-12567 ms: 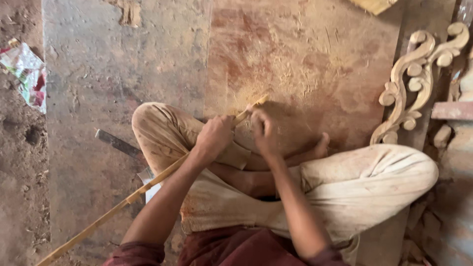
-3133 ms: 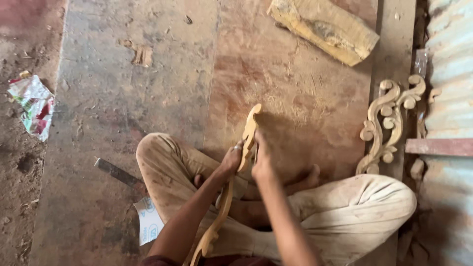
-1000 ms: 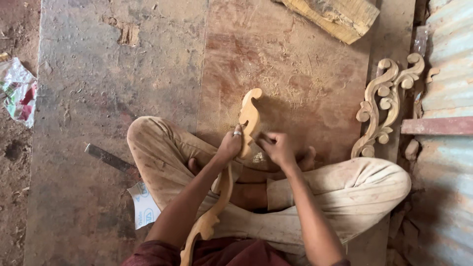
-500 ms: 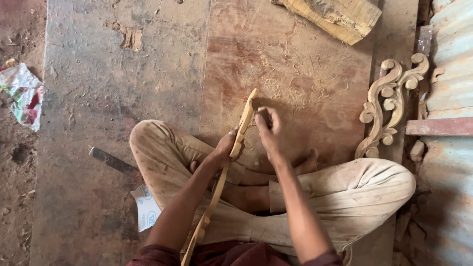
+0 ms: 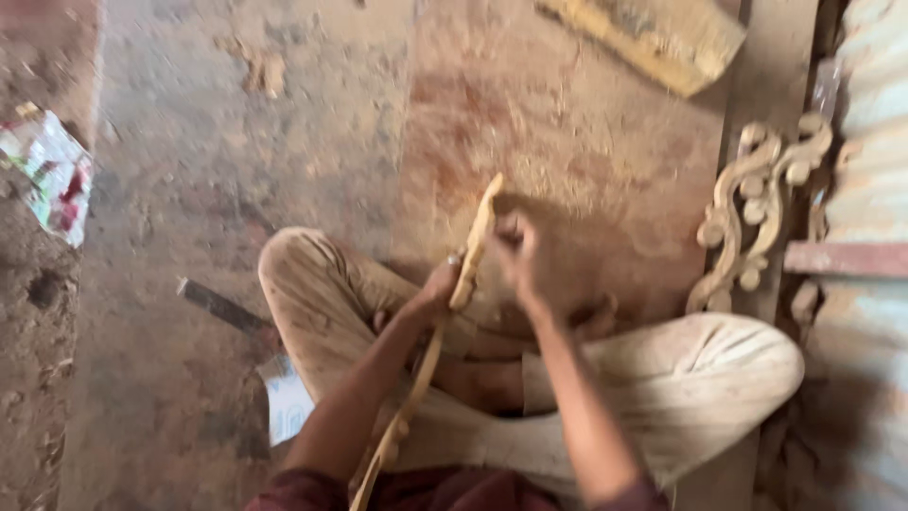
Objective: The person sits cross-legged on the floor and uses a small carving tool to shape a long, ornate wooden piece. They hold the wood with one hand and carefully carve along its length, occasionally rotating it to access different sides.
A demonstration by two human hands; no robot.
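The head view looks down on a person sitting cross-legged on a dusty wooden floor, and the landmark for everything here is the carved wooden strip (image 5: 445,322) held over the lap. The left hand (image 5: 438,289) is wrapped around the strip just below its upper third, fingers closed on it. The right hand (image 5: 514,251) sits just beside the strip's upper end, fingers curled in against the edge; the picture is blurred, so whether it pinches sandpaper, a small tool or only the wood cannot be told.

The strip is seen edge-on, so it shows as a thin line. Its long axis runs on a slant, from its lower end near the person's waist at the bottom of the frame up and away to its tip over the floor ahead of the knees. Small lobes show along the lower stretch, near the waist.

As a judgement, the shape is already cut out and the work looks to be at the smoothing or trimming stage near the tip; how much of the edge is left cannot be read from this blur.

Well right of the strip, a scrolled carving (image 5: 757,203) leans by a corrugated wall. Far beyond its tip lies a wooden block (image 5: 653,38). Left of it lie a dark flat bar (image 5: 222,305) and, further off, crumpled wrapping (image 5: 52,175).
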